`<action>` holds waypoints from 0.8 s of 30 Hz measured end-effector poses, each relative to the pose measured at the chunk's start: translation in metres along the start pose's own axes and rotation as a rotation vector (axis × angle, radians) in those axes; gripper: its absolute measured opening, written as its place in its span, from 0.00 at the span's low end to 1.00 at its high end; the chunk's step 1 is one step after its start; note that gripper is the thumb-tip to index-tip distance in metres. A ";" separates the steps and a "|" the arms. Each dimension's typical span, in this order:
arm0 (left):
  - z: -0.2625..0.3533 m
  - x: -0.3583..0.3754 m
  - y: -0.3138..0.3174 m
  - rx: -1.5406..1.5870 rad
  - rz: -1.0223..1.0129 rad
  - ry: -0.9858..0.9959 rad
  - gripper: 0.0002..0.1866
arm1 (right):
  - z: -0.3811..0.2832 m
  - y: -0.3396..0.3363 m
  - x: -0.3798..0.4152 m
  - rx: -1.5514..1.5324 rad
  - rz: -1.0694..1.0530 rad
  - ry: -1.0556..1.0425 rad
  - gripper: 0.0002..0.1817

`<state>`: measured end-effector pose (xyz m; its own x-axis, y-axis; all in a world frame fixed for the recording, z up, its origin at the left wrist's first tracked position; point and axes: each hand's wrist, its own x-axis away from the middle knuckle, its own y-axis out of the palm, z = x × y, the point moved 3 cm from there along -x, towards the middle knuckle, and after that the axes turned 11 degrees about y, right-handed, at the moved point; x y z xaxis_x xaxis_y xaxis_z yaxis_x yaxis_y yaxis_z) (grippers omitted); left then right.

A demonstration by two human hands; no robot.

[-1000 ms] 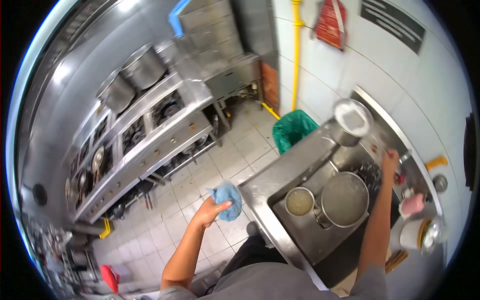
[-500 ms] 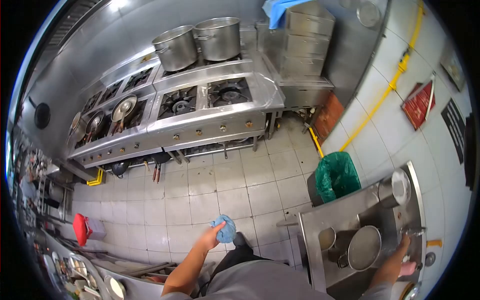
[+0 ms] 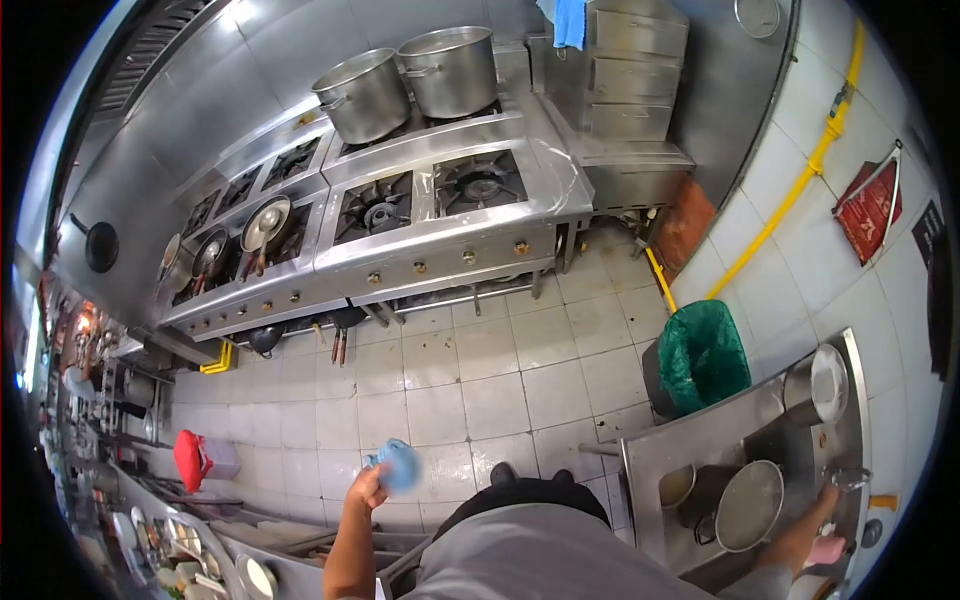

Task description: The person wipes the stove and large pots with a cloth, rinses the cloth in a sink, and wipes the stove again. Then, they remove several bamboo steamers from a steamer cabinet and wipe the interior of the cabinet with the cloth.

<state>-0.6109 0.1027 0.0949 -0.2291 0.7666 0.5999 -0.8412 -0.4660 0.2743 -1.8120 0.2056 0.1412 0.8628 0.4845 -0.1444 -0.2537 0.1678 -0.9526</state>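
A bunched blue cloth [image 3: 398, 468] is held in my left hand [image 3: 370, 484], out over the tiled floor; its near side is blurred. My right hand [image 3: 828, 498] is at the metal tap [image 3: 848, 479] on the right of the steel sink [image 3: 640, 490]. Its fingers are too small and partly hidden to read. In the sink stands a large pot [image 3: 750, 506], with a smaller container [image 3: 677, 485] to its left. Something pink [image 3: 826, 551] lies near my right wrist.
A steel stove [image 3: 450, 245] with two big pots [image 3: 448, 72] and several pans stands ahead. The green-lined bin [image 3: 700, 360] is beside the sink. A red-lidded box [image 3: 190, 460] and a counter with dishes [image 3: 215, 545] are on the left.
My left hand has moved left with the blue cloth. The view has shifted, so the stove and sink appear farther right. My right hand remains by the tap.
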 end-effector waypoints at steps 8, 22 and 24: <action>-0.022 0.011 0.034 -0.068 0.196 0.050 0.21 | 0.031 -0.005 0.046 -0.113 0.207 0.337 0.15; 0.032 -0.048 0.129 0.060 0.134 0.291 0.27 | -0.036 -0.038 0.003 -0.626 1.100 0.026 0.15; 0.048 -0.057 0.142 0.185 0.092 0.316 0.28 | -0.152 -0.148 0.086 -2.091 -0.066 0.512 0.16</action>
<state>-0.6938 -0.0277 0.1356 -0.4633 0.8030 0.3750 -0.7139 -0.5888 0.3789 -1.6340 0.0920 0.2293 0.9497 0.2466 0.1930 0.1904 -0.9440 0.2693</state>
